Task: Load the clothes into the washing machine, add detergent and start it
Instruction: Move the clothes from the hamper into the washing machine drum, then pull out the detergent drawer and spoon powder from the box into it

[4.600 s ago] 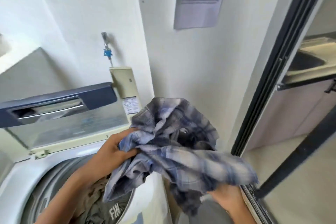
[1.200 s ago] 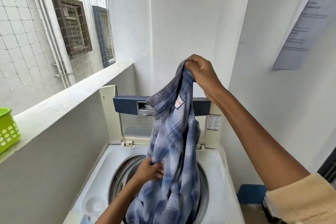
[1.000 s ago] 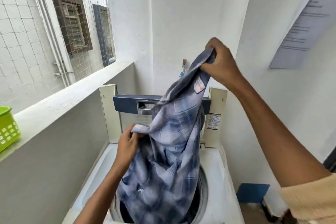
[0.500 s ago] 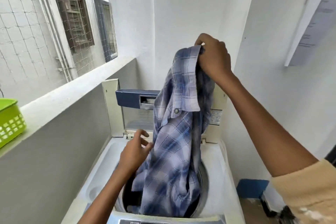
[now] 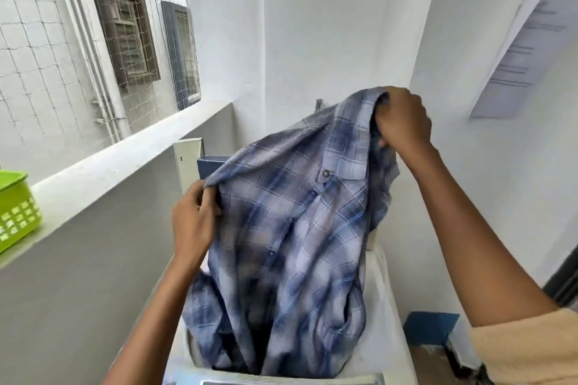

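Two hands apart | your left hand (image 5: 190, 222) pinches plaid shirt (image 5: 291, 244) at shoulder | your right hand (image 5: 402, 119) grips collar | shirt hangs over washing machine (image 5: 386, 322); lower end hidden, machine front cut off.

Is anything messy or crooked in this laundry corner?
Only the paper notice on the right wall: its left edge seems to curl off the wall. The plaid shirt just hangs into the washing machine; nothing looks spilled.
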Tool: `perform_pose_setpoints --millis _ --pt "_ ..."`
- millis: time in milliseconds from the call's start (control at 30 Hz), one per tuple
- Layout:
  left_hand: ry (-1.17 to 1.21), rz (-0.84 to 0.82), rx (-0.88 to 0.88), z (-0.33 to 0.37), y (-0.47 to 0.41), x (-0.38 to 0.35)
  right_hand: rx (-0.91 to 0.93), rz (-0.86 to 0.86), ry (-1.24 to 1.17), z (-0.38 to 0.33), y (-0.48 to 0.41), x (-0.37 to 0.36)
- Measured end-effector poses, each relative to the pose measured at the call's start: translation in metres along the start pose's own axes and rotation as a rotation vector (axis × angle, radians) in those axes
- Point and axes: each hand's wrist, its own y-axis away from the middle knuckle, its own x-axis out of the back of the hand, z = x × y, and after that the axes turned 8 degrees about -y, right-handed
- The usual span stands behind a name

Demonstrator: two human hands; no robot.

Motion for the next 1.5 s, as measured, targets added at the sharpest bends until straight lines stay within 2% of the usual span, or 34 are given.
perform_pose_setpoints --millis 100,167,267,333,400,467,533,600,667,733,833,1000,1233,1400,1500 --pt "0.155 -0.05 0.123 -0.006 0.006 -0.009 0.038 -0.133 0.037 -0.006 0.008 -0.011" --pt "0.194 -0.163 0.198 -0.019 0.012 -0.014 0.021 -0.28 -0.244 -0.007 0.017 -0.024" --pt "0.159 -0.447 0.329 -0.057 0.023 -0.032 -0.192 -0.5 -0.747 0.005 0.043 -0.055" --pt "0.026 -0.652 0.334 -0.086 0.032 -0.041 -0.206 -0.52 -0.831 0.024 0.064 -0.084" --pt "-0.009 -0.823 0.319 -0.098 0.044 -0.043 -0.113 -0.425 -0.707 0.052 0.087 -0.117" --pt "-0.016 -0.871 0.333 -0.099 0.057 -0.042 -0.072 -0.445 -0.483 0.085 0.116 -0.15" --pt "-0.118 -0.929 0.332 -0.108 0.066 -0.045 -0.072 -0.631 -0.221 0.119 0.149 -0.178" --pt "-0.213 -1.018 0.345 -0.121 0.071 -0.048 -0.089 -0.928 0.066 0.153 0.175 -0.198" --pt "-0.236 -1.07 0.376 -0.13 0.076 -0.053 -0.236 -1.206 0.185 0.181 0.19 -0.21" --pt "-0.245 -1.076 0.369 -0.133 0.081 -0.054 -0.337 -1.343 0.214 0.194 0.199 -0.215" --pt "-0.233 -1.058 0.396 -0.145 0.083 -0.053 -0.376 -1.306 0.113 0.19 0.204 -0.213" --pt "-0.202 -1.06 0.386 -0.155 0.086 -0.056 -0.572 -1.203 -0.146 0.182 0.199 -0.195" --pt "-0.035 -1.003 0.441 -0.14 0.093 -0.062 -0.712 -1.153 -0.503 0.169 0.205 -0.191" --pt "0.107 -0.925 0.662 -0.132 0.102 -0.067 -0.854 -1.026 -0.648 0.169 0.202 -0.204" --pt "0.294 -0.829 0.823 -0.126 0.104 -0.077 -0.925 -0.906 -0.692 0.171 0.197 -0.216"
